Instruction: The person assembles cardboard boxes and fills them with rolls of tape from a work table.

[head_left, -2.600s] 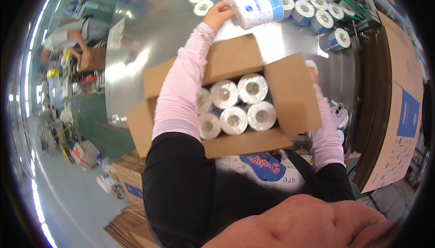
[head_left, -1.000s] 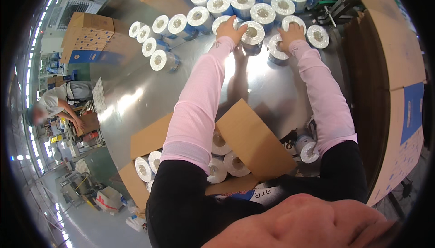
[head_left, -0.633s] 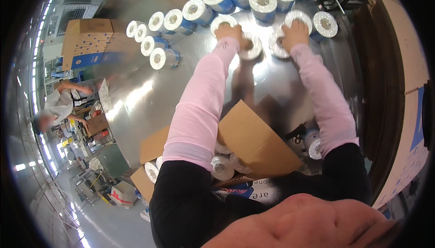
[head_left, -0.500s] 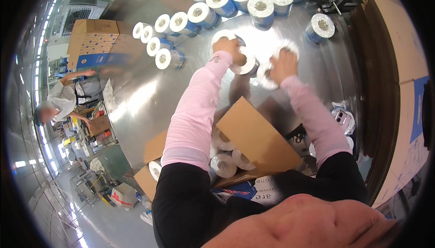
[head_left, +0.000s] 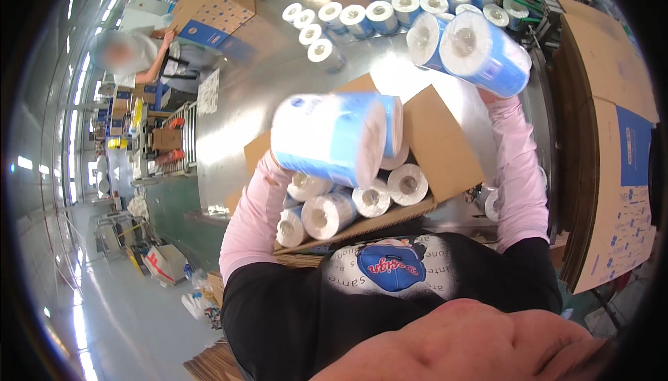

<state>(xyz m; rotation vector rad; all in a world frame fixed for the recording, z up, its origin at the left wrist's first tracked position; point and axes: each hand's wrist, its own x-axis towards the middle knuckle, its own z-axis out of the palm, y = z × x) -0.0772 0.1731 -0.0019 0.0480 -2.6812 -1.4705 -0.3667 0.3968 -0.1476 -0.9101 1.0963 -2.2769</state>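
Above open box [head_left: 445,148], two raised wrapped rolls [head_left: 327,137].

Seen from the head camera, the left hand [head_left: 273,160], mostly hidden behind it, carries a blue-and-white wrapped paper roll [head_left: 327,137] above the open cardboard box [head_left: 445,151]. The right hand [head_left: 497,97] lifts a second wrapped roll [head_left: 480,52] over the box's far right flap. Inside the box, packed rolls [head_left: 376,196] lie on their sides in a row with their cores showing. More rolls [head_left: 390,5] stand in rows at the far edge of the shiny metal desk [head_left: 236,96]. Flat cardboard sheets [head_left: 612,137] lean at the right. Another person [head_left: 132,57] works by stacked cartons [head_left: 209,9] at upper left.
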